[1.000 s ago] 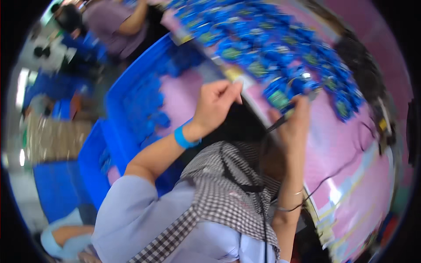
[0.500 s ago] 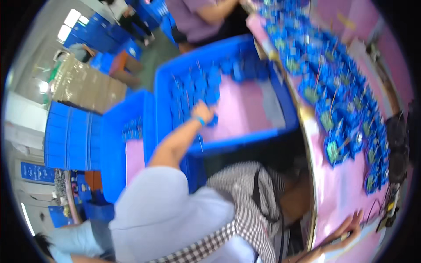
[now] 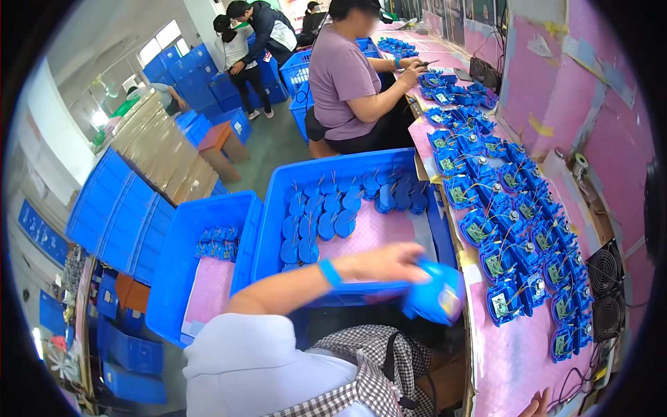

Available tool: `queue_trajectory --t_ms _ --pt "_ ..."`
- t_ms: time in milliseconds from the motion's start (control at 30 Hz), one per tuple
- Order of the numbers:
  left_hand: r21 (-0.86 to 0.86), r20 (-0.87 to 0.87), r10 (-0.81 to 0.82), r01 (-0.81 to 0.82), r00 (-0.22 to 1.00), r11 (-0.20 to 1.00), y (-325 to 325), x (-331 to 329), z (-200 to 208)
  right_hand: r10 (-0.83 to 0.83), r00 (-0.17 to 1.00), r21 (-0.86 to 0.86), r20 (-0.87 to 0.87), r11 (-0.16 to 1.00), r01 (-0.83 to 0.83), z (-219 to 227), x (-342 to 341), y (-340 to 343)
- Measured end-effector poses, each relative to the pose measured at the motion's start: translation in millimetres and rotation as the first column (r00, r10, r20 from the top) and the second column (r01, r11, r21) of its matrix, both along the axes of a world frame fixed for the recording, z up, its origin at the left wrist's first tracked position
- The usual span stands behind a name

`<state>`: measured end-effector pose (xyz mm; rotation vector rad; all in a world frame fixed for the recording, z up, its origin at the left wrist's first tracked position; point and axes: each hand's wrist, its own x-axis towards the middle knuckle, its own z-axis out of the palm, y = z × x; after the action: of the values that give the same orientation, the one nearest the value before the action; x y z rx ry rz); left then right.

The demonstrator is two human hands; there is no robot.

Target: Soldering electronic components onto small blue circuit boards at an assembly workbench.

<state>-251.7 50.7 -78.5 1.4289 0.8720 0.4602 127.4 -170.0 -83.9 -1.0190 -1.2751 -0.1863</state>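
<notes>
My left hand (image 3: 406,264), with a blue wristband, is closed on a blue plastic housing (image 3: 436,292). Motion smears the housing, and a yellowish patch shows on its side. Hand and housing are over the near right corner of a large blue bin (image 3: 278,201), beside the bench edge. Inside that bin, blue rounded housings (image 3: 326,226) with wires sticking up stand in rows on a pink sheet. My right hand (image 3: 535,404) is at the lower right over the pink-covered bench (image 3: 511,361); only some fingers show, apart and holding nothing visible.
Rows of open blue housings with circuit boards (image 3: 497,264) and thin wires cover much of the bench. Black fans (image 3: 606,292) and cables line its right side. A smaller blue bin (image 3: 167,278) stands left. Ahead, a person in a purple shirt (image 3: 340,83) works at the bench.
My left hand has moved from the rows in the large bin rightward and nearer, bringing a blue housing out. My right hand has slipped toward the lower edge. The view has tilted up.
</notes>
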Motion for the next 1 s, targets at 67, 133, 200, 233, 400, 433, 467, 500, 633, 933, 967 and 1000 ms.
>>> queue_trajectory --t_ms 67,133,200,233,400,433,467,500,633,933,967,1000 --pt "0.159 0.308 -0.261 0.221 0.915 0.962 -24.7 90.2 3.5 0.352 0.911 0.306 0.215 0.862 -0.405 -8.6 15.2 -1.9" --pt "0.463 0.16 -0.219 0.123 0.962 0.878 -57.4 157.3 8.5 -0.275 0.958 -0.629 0.076 0.733 0.261 11.0 11.9 -13.8" --pt "0.425 0.245 -0.239 0.118 0.94 0.898 -87.3 226.9 -13.7 -0.297 0.955 -0.679 -0.024 0.705 0.203 39.7 2.7 -16.7" --pt "0.384 0.294 -0.229 0.104 0.928 0.917 -100.5 250.0 -21.9 -0.321 0.94 -0.728 -0.119 0.672 0.138 50.3 -0.3 -15.1" --pt "0.445 0.202 -0.322 0.206 0.925 0.871 -118.9 270.3 -50.1 -0.424 0.904 -0.717 0.061 0.612 0.335 19.1 28.6 -59.1" --pt "0.5 0.235 -0.35 0.196 0.907 0.843 -117.1 266.8 -53.5 -0.432 0.891 -0.695 0.138 0.599 0.398 13.6 29.2 -71.5" --pt "0.485 0.318 -0.263 0.083 0.911 0.871 -117.4 259.3 -42.5 -0.408 0.85 -0.603 0.333 0.601 0.524 -27.9 81.0 -106.9" --pt "0.529 0.137 -0.349 0.229 0.927 0.817 -103.8 253.5 -35.8 -0.565 0.824 -0.711 0.036 0.565 0.418 -18.6 40.4 -99.2" --pt "0.458 0.204 -0.18 0.069 0.962 0.886 -44.9 192.2 -13.7 -0.332 0.873 -0.417 0.357 0.779 0.467 -16.0 -1.6 -36.7" --pt "0.554 -0.245 -0.326 0.408 0.913 0.726 -69.5 212.8 -18.7 -0.275 0.807 -0.492 0.523 0.676 0.549 -33.6 -81.4 -27.5" --pt "0.558 -0.263 -0.37 0.453 0.891 0.695 -70.2 214.8 -25.5 -0.268 0.865 -0.442 0.424 0.773 0.456 -31.6 -77.1 -30.0" --pt "0.568 -0.31 -0.403 0.507 0.861 0.648 -66.4 216.4 -28.7 -0.244 0.915 -0.373 0.322 0.855 0.359 -29.4 -72.3 -31.2"
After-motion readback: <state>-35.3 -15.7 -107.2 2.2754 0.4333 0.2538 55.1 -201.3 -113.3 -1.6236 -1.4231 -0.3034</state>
